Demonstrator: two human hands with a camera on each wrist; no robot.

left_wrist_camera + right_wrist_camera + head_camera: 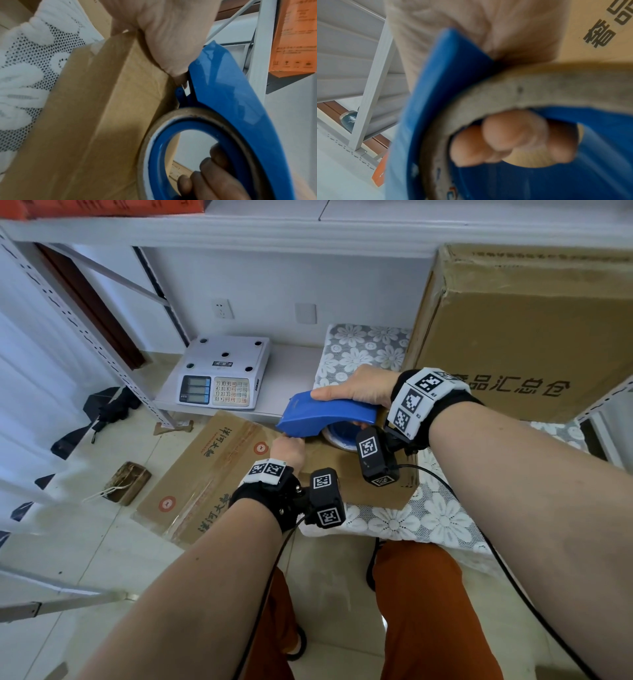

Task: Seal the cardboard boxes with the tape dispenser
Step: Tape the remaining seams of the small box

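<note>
Visibly, "品汇总仓" marks the big cardboard box (534,333) behind the blue tape dispenser (325,414).

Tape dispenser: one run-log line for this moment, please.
blue plastic tape dispenser: gripped by right hand | left hand: at dispenser's front end, grip unclear | brown cardboard box: beneath dispenser

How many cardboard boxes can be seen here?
3: a small box under the blue tape dispenser, a printed flat box on the floor to its left, and a large box at upper right. Others may be hidden.
</note>
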